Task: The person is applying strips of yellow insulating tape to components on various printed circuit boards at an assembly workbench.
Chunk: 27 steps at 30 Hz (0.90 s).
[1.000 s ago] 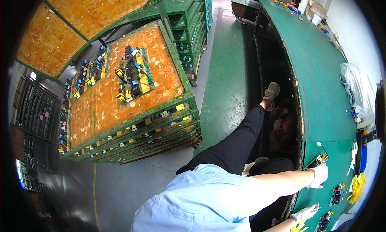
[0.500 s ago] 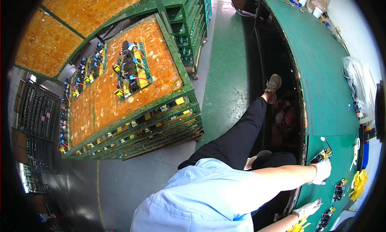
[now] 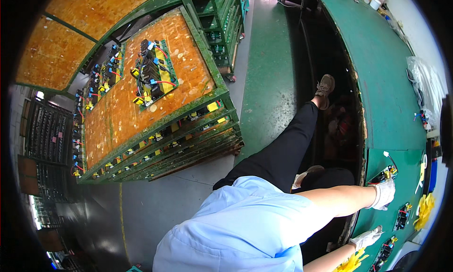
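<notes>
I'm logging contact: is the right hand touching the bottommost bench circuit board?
Apart: the head view shows green surface between right hand and circuit board.

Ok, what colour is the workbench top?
Green; the workbench top shows best in the head view.

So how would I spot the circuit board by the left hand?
Find the long green bench on the right. Near its lower end, the white-gloved left hand meets the circuit board; unlike the two boards lower in view, it shows a white-tipped wire.

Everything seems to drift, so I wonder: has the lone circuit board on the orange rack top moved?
No. The circuit board keeps its place beside the same pale spot on the rack top; the view shifted.
</notes>
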Each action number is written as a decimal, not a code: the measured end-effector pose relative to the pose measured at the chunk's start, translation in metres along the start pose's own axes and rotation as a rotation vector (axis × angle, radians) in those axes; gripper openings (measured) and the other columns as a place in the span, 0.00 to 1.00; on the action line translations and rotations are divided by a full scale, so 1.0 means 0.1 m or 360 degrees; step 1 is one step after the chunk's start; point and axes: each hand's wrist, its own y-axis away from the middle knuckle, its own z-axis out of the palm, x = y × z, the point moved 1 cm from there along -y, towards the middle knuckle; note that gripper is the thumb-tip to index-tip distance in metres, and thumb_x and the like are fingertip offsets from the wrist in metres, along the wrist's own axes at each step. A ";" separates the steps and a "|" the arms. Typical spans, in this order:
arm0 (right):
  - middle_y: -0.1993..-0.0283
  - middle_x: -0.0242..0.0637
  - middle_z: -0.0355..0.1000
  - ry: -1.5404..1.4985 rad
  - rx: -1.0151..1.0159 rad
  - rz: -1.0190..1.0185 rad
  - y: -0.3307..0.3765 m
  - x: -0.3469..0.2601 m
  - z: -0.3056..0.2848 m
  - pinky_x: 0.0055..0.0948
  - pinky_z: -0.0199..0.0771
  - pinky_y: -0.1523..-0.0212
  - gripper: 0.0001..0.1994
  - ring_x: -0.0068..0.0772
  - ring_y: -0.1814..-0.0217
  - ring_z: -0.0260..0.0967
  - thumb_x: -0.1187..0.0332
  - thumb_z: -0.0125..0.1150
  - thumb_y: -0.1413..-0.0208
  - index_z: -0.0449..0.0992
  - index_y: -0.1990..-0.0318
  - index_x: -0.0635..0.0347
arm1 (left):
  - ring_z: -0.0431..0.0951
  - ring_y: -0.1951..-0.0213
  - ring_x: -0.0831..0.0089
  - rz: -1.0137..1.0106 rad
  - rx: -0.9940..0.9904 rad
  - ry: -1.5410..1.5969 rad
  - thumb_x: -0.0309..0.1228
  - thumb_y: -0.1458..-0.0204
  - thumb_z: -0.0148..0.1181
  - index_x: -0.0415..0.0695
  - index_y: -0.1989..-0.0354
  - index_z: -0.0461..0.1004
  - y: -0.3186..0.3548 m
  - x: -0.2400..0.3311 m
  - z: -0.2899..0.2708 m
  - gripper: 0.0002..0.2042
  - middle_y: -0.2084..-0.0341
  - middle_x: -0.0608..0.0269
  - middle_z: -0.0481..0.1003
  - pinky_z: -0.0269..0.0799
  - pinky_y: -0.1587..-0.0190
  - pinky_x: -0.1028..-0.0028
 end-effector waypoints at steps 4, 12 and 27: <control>0.45 0.49 0.71 0.0001 0.0006 -0.0047 -0.02 0.03 -0.01 0.36 0.65 0.44 0.23 0.45 0.46 0.68 0.55 0.43 0.33 0.74 0.47 0.67 | 0.78 0.63 0.49 0.0034 0.0052 -0.0070 0.57 0.55 0.57 0.40 0.71 0.82 0.00 0.01 -0.01 0.27 0.72 0.46 0.78 0.68 0.52 0.50; 0.45 0.50 0.71 0.0035 -0.0003 0.0041 0.03 -0.10 -0.04 0.37 0.65 0.44 0.24 0.46 0.45 0.68 0.54 0.42 0.34 0.74 0.46 0.67 | 0.78 0.64 0.50 0.0047 0.0076 -0.0043 0.56 0.56 0.58 0.40 0.71 0.82 0.03 0.04 0.01 0.27 0.72 0.48 0.79 0.68 0.53 0.49; 0.45 0.49 0.71 0.0012 -0.0011 0.0030 0.04 -0.13 -0.01 0.38 0.65 0.43 0.23 0.47 0.44 0.68 0.56 0.42 0.33 0.73 0.46 0.67 | 0.77 0.62 0.49 0.0047 0.0046 0.0094 0.53 0.57 0.63 0.38 0.71 0.82 0.05 0.02 0.02 0.25 0.69 0.45 0.78 0.68 0.51 0.51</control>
